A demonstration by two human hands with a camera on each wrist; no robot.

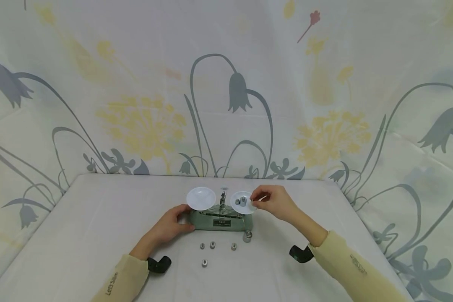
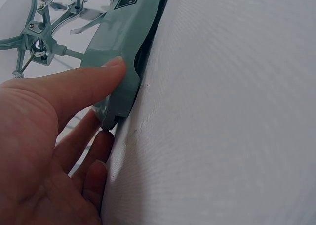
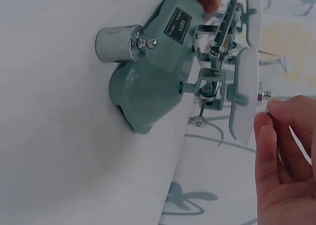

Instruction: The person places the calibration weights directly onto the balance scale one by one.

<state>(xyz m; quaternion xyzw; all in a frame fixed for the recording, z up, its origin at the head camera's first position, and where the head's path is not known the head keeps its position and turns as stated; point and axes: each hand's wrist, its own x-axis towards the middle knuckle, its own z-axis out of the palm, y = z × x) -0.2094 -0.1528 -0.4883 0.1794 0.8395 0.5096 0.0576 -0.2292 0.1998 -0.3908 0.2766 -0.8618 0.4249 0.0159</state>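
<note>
A pale cloth printed with grey bellflowers and yellow dandelion heads hangs behind and around a white-covered table point(image 1: 98, 218). At the table's middle stands a green balance scale point(image 1: 222, 221) with two white round pans: the left pan point(image 1: 201, 198) is bare, and the right pan point(image 1: 243, 202) carries small metal weights point(image 1: 243, 201).

The left hand point(image 1: 172, 226) sits at the scale's nine o'clock end. In the left wrist view its thumb point(image 2: 94, 84) lies flat along the top of the green base point(image 2: 126, 47), and the other fingers point(image 2: 98, 151) curl under the base's end, so the hand grips the scale.

The right hand point(image 1: 273, 201) hovers at the three o'clock edge of the right pan. Its thumb and forefinger are pinched together on something small and silvery (a little weight, by the look of it, though it is too small to be sure) right at the pan's rim. In the right wrist view the fingertips point(image 3: 269, 128) meet just beside the pan's edge point(image 3: 245, 94).

On the table at the scale's six o'clock lie loose weights: a larger cylinder weight point(image 1: 247, 236) just beside the base's right corner, three small ones point(image 1: 212, 245) in a rough row, and one more point(image 1: 204, 263) nearer the person. Both arms wear pale yellow sleeves point(image 1: 347, 262), each with a black strap-mounted device point(image 1: 301, 253) at the wrist.
</note>
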